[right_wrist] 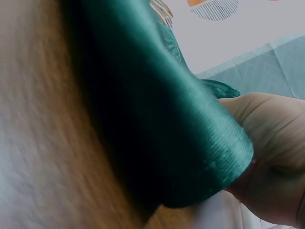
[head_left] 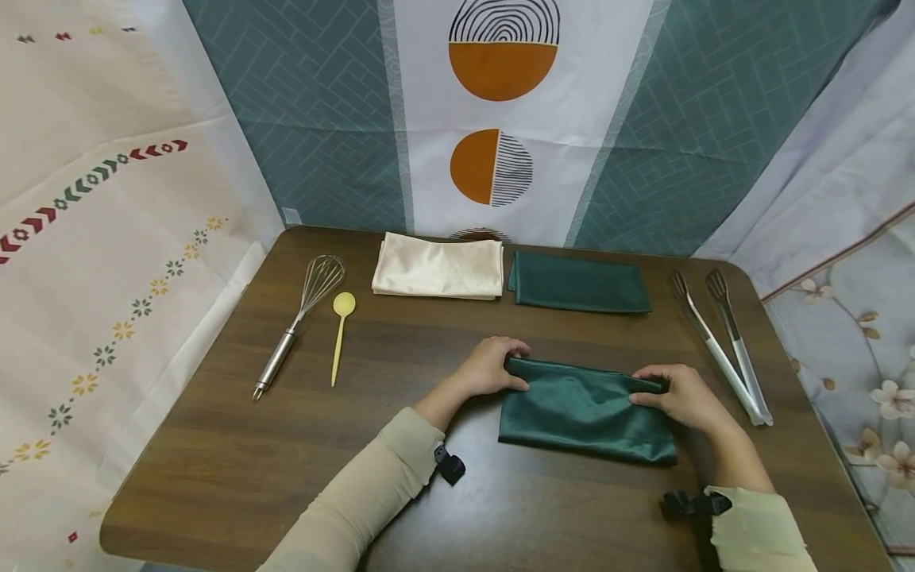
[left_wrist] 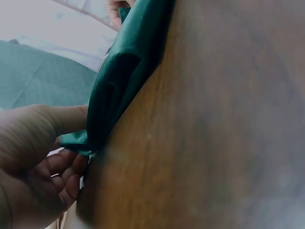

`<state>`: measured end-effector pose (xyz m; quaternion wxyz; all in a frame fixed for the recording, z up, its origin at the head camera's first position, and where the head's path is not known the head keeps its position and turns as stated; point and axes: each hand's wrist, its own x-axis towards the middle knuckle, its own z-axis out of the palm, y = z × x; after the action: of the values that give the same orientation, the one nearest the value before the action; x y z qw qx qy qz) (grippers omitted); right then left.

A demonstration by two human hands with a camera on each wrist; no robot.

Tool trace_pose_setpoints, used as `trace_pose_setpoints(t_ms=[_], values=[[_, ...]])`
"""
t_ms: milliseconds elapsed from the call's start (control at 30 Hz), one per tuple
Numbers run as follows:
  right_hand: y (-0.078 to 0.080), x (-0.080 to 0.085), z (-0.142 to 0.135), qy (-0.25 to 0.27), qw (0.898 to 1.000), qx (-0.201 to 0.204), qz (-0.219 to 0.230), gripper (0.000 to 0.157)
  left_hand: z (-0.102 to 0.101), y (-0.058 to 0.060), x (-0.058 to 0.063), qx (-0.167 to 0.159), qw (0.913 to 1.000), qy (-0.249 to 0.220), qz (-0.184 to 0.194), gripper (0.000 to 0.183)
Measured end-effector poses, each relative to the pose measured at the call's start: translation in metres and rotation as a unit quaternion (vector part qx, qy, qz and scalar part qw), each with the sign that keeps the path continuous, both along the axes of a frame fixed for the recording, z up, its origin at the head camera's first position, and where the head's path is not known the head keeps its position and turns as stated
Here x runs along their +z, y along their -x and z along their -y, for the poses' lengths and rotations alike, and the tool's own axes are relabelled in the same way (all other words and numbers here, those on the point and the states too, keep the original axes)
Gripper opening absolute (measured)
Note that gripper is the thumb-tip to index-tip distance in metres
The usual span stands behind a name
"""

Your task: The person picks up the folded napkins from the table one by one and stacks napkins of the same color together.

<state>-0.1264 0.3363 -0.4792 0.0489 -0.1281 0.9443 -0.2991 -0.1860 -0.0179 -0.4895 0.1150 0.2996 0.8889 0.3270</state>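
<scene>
A dark green satin cloth (head_left: 586, 413), folded into a wide strip, lies in front of the person in the head view. The left hand (head_left: 492, 367) pinches its far left corner. At the far right corner the right hand (head_left: 679, 395) grips the edge between thumb and fingers. In the left wrist view, the left hand (left_wrist: 35, 152) has a small flap of the cloth (left_wrist: 107, 100) between thumb and fingers. The cloth's rounded fold (right_wrist: 190, 124) fills much of the right wrist view and covers the fingertips of the right hand (right_wrist: 271, 148).
At the table's (head_left: 236, 461) back edge lie a folded cream cloth (head_left: 438, 268) and another folded green cloth (head_left: 581, 283). A whisk (head_left: 296, 326) and a yellow spoon (head_left: 341, 334) are on the left. Metal tongs (head_left: 725, 349) lie spread on the right.
</scene>
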Motion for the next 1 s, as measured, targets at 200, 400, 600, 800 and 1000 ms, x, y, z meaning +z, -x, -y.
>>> trace_pose_setpoints(t_ms=[200, 400, 600, 800, 1000], values=[[0.001, 0.0, 0.007, -0.021, 0.999, 0.024, 0.039, 0.067, 0.003, 0.0, 0.004, 0.019, 0.9996, 0.022, 0.002, 0.028], [0.004, 0.003, 0.01, -0.016, 0.999, 0.02, 0.046, 0.063, 0.007, 0.0, 0.004, 0.056, 0.9982, -0.021, 0.006, 0.023], [0.004, 0.005, 0.009, -0.004, 0.999, 0.0, 0.042, 0.052, 0.008, 0.003, 0.001, 0.078, 0.9963, -0.036, 0.006, 0.022], [0.004, 0.005, 0.01, 0.0, 0.999, 0.013, 0.044, 0.052, 0.013, 0.005, 0.001, 0.052, 0.9962, -0.055, 0.044, 0.048], [0.001, 0.001, 0.01, 0.051, 0.998, 0.032, 0.012, 0.016, 0.016, 0.005, 0.0, 0.052, 0.9922, -0.068, 0.091, 0.052]])
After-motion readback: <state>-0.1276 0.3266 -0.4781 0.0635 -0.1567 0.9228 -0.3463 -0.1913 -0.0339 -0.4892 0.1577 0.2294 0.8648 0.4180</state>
